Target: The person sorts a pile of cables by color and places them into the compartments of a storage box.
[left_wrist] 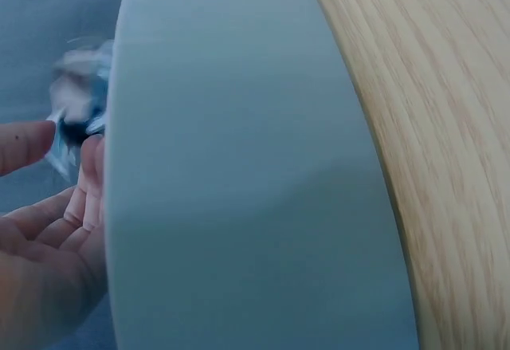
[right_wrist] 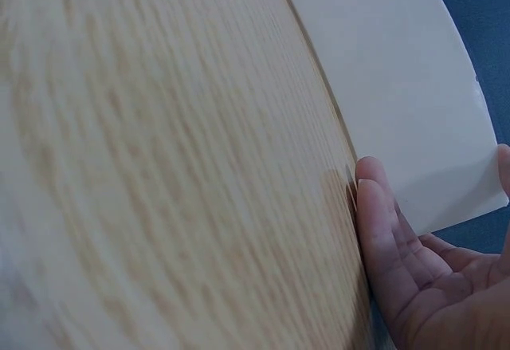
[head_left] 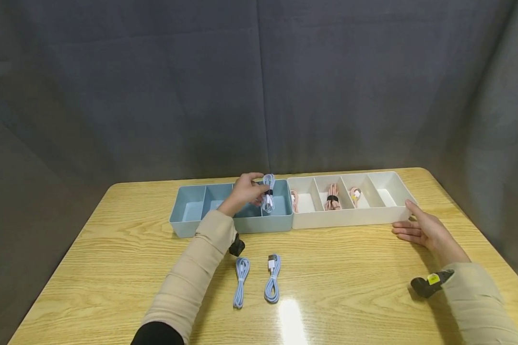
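Nearest the viewer, two coiled pale-blue cables lay on the wooden counter, this side of the left hand. The right hand was spread against the white plastic box's end. Then the left hand, pinching a black-banded, pale-blue cable bundle at the blue plastic box! Beside its fingers, a divider threatened: an off-line release risked snagging there.
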